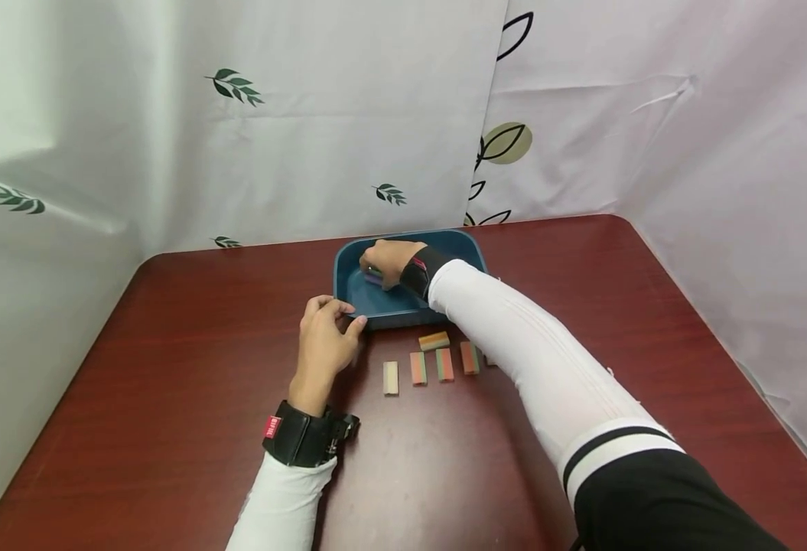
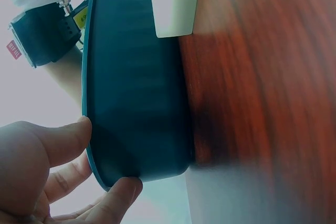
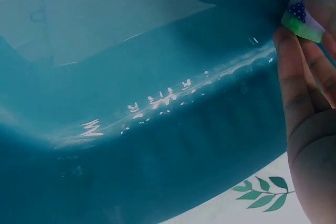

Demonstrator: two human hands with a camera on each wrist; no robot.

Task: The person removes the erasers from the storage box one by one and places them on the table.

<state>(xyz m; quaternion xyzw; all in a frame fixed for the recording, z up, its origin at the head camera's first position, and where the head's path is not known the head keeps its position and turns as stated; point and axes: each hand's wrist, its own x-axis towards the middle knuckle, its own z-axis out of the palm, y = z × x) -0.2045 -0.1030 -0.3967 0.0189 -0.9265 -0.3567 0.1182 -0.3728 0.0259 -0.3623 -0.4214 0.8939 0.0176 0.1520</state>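
Two hands: right hand pinches a block inside the tray; left hand grips its corner (loosening could let the tray slide).

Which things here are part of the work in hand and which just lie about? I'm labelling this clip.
In the work:
right hand pinching a small green-and-purple block
left hand holding the rim of the blue plastic tray
small coloured blocks lined up near it

Lying about:
dark red wooden table
leaf-printed white curtain
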